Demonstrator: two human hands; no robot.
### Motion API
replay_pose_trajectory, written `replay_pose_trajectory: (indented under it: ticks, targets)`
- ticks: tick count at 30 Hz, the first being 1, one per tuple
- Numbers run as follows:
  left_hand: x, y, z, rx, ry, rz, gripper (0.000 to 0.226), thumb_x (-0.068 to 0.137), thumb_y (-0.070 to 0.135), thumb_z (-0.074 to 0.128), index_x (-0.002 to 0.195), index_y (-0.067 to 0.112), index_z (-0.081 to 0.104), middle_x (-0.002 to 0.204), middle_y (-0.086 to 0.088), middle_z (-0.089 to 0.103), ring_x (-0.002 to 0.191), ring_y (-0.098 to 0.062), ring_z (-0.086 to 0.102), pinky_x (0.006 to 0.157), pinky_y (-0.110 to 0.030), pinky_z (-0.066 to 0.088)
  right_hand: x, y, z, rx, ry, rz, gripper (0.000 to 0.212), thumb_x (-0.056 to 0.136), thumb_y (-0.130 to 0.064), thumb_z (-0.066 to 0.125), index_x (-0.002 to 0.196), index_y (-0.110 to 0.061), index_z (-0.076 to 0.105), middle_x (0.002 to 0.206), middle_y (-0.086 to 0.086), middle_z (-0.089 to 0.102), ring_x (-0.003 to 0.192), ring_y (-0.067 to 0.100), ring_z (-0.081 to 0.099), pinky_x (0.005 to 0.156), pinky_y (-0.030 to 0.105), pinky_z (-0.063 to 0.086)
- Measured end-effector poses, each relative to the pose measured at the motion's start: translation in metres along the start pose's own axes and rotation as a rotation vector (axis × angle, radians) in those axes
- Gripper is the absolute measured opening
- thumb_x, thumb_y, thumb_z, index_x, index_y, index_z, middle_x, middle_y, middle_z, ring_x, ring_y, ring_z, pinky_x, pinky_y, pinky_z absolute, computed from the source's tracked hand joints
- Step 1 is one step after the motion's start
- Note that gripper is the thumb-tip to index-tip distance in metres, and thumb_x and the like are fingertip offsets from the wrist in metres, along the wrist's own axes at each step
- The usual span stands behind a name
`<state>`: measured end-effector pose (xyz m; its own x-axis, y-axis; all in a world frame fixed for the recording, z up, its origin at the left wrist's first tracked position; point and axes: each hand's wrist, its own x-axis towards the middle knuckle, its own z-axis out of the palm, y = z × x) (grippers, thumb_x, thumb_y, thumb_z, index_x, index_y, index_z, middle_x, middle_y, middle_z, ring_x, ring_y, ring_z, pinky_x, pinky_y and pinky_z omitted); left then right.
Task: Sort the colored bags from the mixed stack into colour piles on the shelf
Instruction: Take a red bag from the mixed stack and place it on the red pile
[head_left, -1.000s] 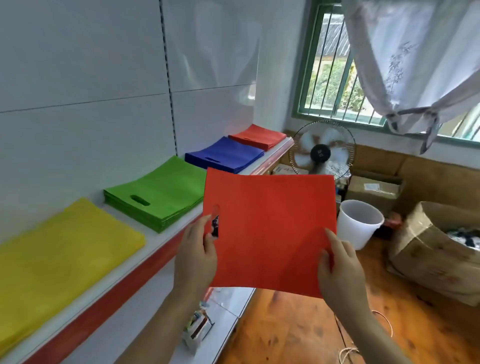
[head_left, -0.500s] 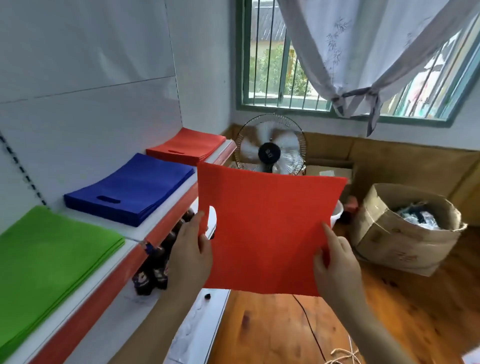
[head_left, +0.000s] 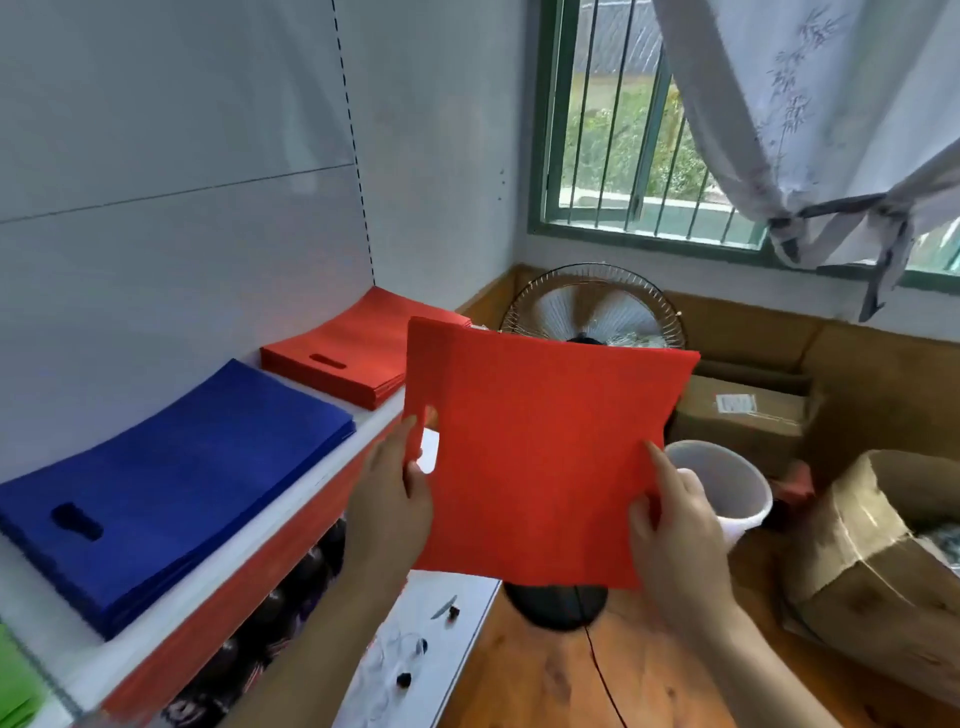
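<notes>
A: Red bag (head_left: 540, 457) is held flat in the air by both hands, just right of the shelf (head_left: 332, 470), near the red pile (head_left: 358, 358) but not yet over it. Left hand (head_left: 389, 499) is clamped on the left edge beside the handle slot; right hand (head_left: 675, 519) is pinched on the lower right edge.

B: How should the drop be done?

A: Judgement: the bag should be carried over the red pile, turned so its handle slot is matched to the slot on top, edges squared, then laid flat and released. A limp sheet is likely to fold if it is let go from one side only.

B: Counts, big to small?

A: Piles seen on the shelf: three. Blue pile (head_left: 171, 478), one, largest in view. Red pile, one. Green pile (head_left: 13, 680), one, only a corner is shown. Bags in hand: one. Sheets per pile cannot be counted. The mixed stack is not in view.
</notes>
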<state>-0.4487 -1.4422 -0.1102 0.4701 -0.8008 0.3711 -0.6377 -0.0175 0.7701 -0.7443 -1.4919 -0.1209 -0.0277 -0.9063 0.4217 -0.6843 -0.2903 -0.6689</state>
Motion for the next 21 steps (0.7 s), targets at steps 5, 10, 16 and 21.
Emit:
replay_pose_trajectory:
  ticks: [5, 10, 16, 21]
  targets:
    - [0.079, -0.019, 0.033, 0.010, 0.075, -0.017, 0.056, 0.106, 0.012, 0.053, 0.153, 0.040, 0.043, 0.147, 0.016, 0.053, 0.123, 0.003, 0.048, 0.086, -0.006, 0.035, 0.093, 0.009, 0.057, -0.001, -0.033, -0.039, 0.066, 0.095, -0.006, 0.059, 0.155, -0.028, 0.045, 0.111, 0.003, 0.055, 0.101, 0.033, 0.060, 0.082, 0.042, 0.049]
    - [0.157, -0.025, 0.052, 0.022, 0.168, -0.014, 0.057, 0.103, 0.007, 0.053, 0.154, 0.031, 0.046, 0.147, 0.008, 0.055, 0.117, 0.013, 0.041, 0.084, 0.000, 0.029, 0.183, -0.003, 0.105, 0.007, -0.022, -0.146, 0.063, 0.097, -0.006, 0.058, 0.156, -0.025, 0.047, 0.112, 0.003, 0.054, 0.096, 0.033, 0.059, 0.080, 0.035, 0.040]
    - [0.212, -0.050, 0.044, 0.098, 0.290, -0.079, 0.056, 0.103, 0.008, 0.052, 0.154, 0.030, 0.046, 0.144, 0.007, 0.057, 0.117, 0.004, 0.054, 0.086, -0.009, 0.037, 0.260, -0.023, 0.180, 0.056, -0.115, -0.223, 0.057, 0.099, -0.008, 0.057, 0.153, -0.023, 0.049, 0.119, 0.004, 0.056, 0.100, 0.029, 0.061, 0.084, 0.032, 0.042]
    - [0.238, -0.071, 0.037, 0.182, 0.434, -0.173, 0.054, 0.102, 0.002, 0.054, 0.153, 0.019, 0.050, 0.140, 0.009, 0.056, 0.113, 0.014, 0.042, 0.085, 0.006, 0.032, 0.325, -0.043, 0.250, 0.112, -0.220, -0.304, 0.057, 0.100, -0.015, 0.053, 0.154, -0.029, 0.045, 0.127, 0.000, 0.054, 0.100, 0.018, 0.055, 0.088, 0.033, 0.045]
